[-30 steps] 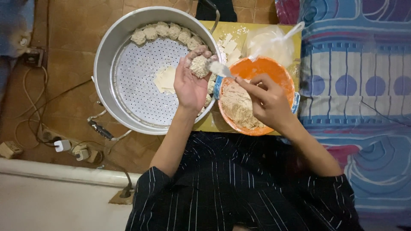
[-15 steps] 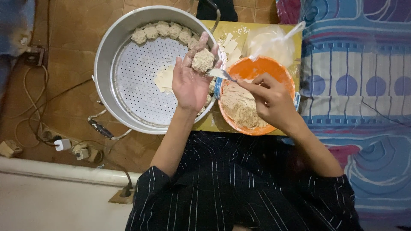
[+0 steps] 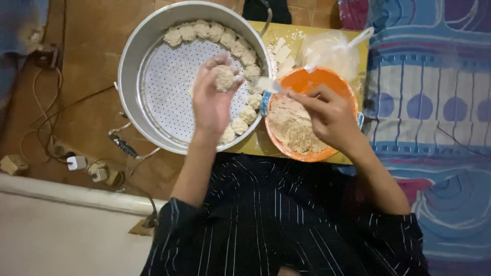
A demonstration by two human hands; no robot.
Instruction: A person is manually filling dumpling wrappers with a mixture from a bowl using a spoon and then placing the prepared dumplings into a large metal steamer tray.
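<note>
My left hand [image 3: 214, 99] hovers over the perforated metal steamer tray [image 3: 169, 76] and holds a round filled dumpling [image 3: 224, 76] in its fingers. My right hand [image 3: 330, 115] grips a small spoon [image 3: 267, 84] whose tip points toward the dumpling, above the rim of an orange bowl [image 3: 335, 82] of pale minced filling [image 3: 294, 128]. Several finished dumplings [image 3: 215, 33] line the tray's far and right edge.
A yellow board [image 3: 294, 36] under the bowl carries square wrappers [image 3: 282, 53] and a clear plastic bag [image 3: 327, 51]. Cables and plugs [image 3: 92, 168] lie on the brown floor at the left. A blue patterned cloth [image 3: 434, 102] lies to the right.
My left hand has drawn the dumpling slightly left, further over the tray, and the spoon has pulled a little away from it. The right hand stays above the orange bowl.
</note>
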